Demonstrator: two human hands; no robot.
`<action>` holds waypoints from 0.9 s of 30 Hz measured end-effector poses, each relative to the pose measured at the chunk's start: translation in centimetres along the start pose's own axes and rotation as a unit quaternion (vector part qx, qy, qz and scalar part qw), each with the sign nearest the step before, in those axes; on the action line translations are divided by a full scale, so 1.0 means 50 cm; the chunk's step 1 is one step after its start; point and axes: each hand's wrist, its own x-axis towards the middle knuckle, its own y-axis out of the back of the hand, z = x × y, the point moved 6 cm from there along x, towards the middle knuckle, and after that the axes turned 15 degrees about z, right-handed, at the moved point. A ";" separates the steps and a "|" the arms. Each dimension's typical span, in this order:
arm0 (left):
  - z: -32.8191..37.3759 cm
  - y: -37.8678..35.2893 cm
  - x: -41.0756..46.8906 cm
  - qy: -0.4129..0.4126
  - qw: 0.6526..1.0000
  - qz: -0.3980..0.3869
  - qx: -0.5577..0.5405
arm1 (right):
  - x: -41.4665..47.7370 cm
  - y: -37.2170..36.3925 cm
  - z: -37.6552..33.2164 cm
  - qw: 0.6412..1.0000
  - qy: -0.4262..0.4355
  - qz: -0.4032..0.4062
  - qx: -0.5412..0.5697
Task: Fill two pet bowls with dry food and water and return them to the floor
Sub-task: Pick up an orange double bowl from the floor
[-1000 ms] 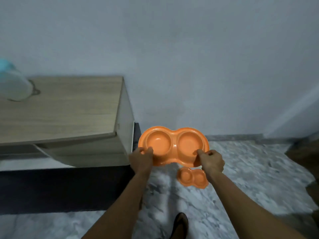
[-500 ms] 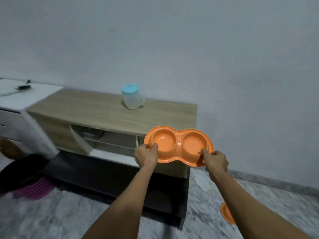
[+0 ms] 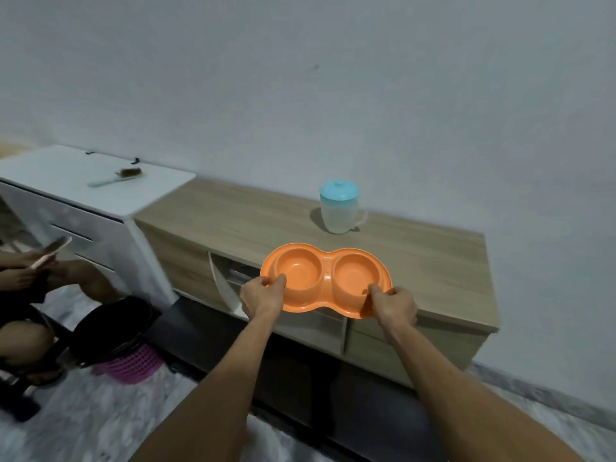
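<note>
Two empty wells show in the orange double bowl (image 3: 325, 278), which I hold roughly level in the air over the near edge of the wooden surface (image 3: 433, 261). It looks like light, stiff plastic with a smooth rim, so I judge the two ends the best places to take it. My left hand (image 3: 261, 296) pinches the left end and my right hand (image 3: 395, 303) the right, thumbs on top, both arms stretched forward. A lidded jug (image 3: 338, 208) stands farther back.
</note>
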 end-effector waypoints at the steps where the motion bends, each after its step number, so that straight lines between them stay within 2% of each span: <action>1: 0.005 0.002 0.034 0.003 1.000 0.004 0.003 | 0.000 -0.040 -0.015 1.000 -0.001 -0.006 -0.008; 6: 0.034 0.003 0.196 0.018 1.000 0.006 0.000 | -0.014 -0.203 -0.097 0.999 -0.001 -0.031 -0.025; 12: 0.062 -0.032 0.353 0.027 1.000 -0.002 0.006 | 0.000 -0.339 -0.178 0.999 -0.002 -0.017 -0.051; 20: 0.104 -0.157 0.522 0.023 0.996 -0.081 0.031 | 0.048 -0.487 -0.224 0.995 -0.033 0.050 -0.073; 27: 0.122 -0.266 0.622 -0.013 0.981 -0.166 0.101 | 0.074 -0.545 -0.228 0.986 -0.059 0.118 -0.101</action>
